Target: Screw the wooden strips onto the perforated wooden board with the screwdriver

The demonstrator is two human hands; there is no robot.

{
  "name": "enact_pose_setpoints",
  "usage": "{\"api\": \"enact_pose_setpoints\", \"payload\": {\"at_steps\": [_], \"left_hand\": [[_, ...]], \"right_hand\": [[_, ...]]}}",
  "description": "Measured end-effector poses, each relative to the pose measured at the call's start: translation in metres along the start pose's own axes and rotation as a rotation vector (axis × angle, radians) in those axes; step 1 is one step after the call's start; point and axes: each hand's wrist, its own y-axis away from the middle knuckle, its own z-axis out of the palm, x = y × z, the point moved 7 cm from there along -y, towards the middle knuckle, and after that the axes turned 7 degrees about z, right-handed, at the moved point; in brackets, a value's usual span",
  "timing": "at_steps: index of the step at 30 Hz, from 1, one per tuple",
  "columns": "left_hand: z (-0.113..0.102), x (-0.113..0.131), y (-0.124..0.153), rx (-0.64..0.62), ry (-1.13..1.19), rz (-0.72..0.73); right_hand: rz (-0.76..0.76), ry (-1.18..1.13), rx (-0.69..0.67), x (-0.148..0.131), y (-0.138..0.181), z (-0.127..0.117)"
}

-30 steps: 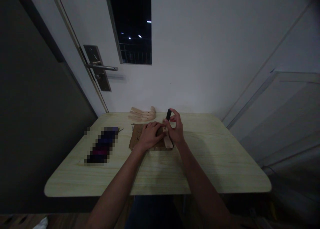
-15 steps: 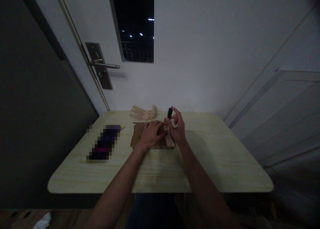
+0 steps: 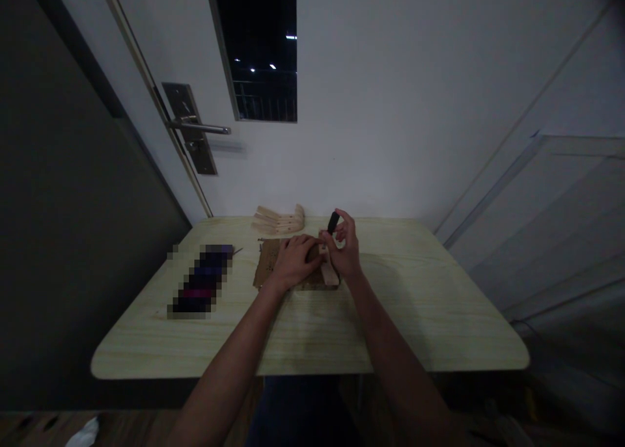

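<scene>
On a brown cardboard piece (image 3: 266, 265), a light wooden piece (image 3: 329, 274) with dark holes lies lengthwise towards me. My left hand (image 3: 295, 261) rests on the cardboard, its thumb and forefinger pressed against the left side of the wooden piece, steadying it. With curled fingers, my right hand (image 3: 346, 248) grips what looks like a screwdriver (image 3: 333, 222); its black handle stands tilted above the far end of the wood. The fingers hide its tip. Small dark screws (image 3: 260, 244) lie at the cardboard's far left corner.
Behind the cardboard sits a group of wooden pieces (image 3: 280, 220) near the table's far edge. A blurred-out dark flat object (image 3: 202, 281) lies on the left of the table (image 3: 415, 330), with a thin metal rod (image 3: 237, 250) by it. A white door with a handle (image 3: 205, 129) stands behind.
The screwdriver's black handle leans slightly more to the right, and the right fingers have shifted round it. My left hand stays in place; the whole view has moved slightly.
</scene>
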Motion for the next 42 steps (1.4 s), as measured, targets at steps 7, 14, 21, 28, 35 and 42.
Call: {"api": "enact_pose_setpoints", "payload": {"at_steps": [7, 14, 21, 28, 35, 42], "left_hand": [[-0.0003, 0.0004, 0.0000, -0.003, -0.009, -0.006], [-0.0013, 0.0004, -0.0004, 0.014, 0.007, 0.008], [-0.0011, 0.0010, -0.0001, -0.002, 0.000, -0.003], [0.0005, -0.0006, -0.0004, 0.013, -0.005, 0.014], [0.0007, -0.0013, -0.0010, 0.003, -0.009, 0.000], [0.0003, -0.0009, -0.0003, 0.018, -0.010, 0.009]], "right_hand": [[-0.054, -0.033, -0.107, -0.0032, 0.0001, 0.0034], [-0.030, -0.021, -0.052, -0.0005, -0.0021, -0.0005], [-0.029, -0.015, -0.094, -0.0020, -0.0005, 0.0023], [0.014, -0.066, -0.107, 0.0009, -0.0001, 0.0046], [0.046, -0.065, -0.081, 0.0043, 0.0016, 0.0031], [0.054, -0.149, -0.172, 0.0001, 0.0025, 0.0060]]}}
